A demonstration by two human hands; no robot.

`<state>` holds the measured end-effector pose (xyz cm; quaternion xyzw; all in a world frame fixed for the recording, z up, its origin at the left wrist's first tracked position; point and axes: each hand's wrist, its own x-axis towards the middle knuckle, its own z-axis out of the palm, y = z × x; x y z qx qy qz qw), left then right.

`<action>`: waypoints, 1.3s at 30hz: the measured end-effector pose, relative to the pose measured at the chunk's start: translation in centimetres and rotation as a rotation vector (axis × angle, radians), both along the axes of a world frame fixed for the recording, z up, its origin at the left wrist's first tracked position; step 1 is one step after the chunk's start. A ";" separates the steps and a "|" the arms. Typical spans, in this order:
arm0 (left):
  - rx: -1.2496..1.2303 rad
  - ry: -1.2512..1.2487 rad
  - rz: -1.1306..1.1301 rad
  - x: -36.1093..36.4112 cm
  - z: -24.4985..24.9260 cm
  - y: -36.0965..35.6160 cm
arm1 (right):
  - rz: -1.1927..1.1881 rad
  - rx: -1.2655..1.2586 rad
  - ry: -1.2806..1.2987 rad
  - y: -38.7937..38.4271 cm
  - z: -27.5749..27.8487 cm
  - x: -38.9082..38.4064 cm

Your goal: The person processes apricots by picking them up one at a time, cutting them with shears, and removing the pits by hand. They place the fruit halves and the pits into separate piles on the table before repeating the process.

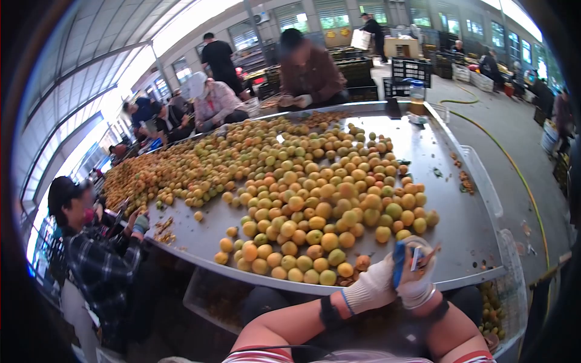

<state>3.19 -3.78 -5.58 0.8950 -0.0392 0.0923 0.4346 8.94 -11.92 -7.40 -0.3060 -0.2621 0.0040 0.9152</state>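
Observation:
Both hands meet over the near edge of the metal table, close together and partly blurred. My left hand point(370, 287), in a white knit glove, reaches in with its fingers closed. A blue patch point(399, 264) shows at its fingertips. My right hand point(417, 285), also gloved, has its fingers curled beside it around a small pale, narrow strip point(415, 260); I cannot tell what either hand grips. Just beyond them lies a large heap of yellow-orange apricots point(315, 206). Brownish fruit scraps point(354, 272) sit left of my hands.
The metal table point(466, 230) has a raised rim. Clear plastic crates point(513, 290) stand at its right side, one with fruit. A lidded jar point(417, 97) is at the far corner. A person in plaid point(100, 266) works at left; others sit opposite. A yellow hose point(514, 166) crosses the floor.

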 end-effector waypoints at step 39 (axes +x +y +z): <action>-0.876 -0.180 0.415 0.6 3.9 3.3 | 0.194 -0.744 0.174 -0.5 2.5 3.0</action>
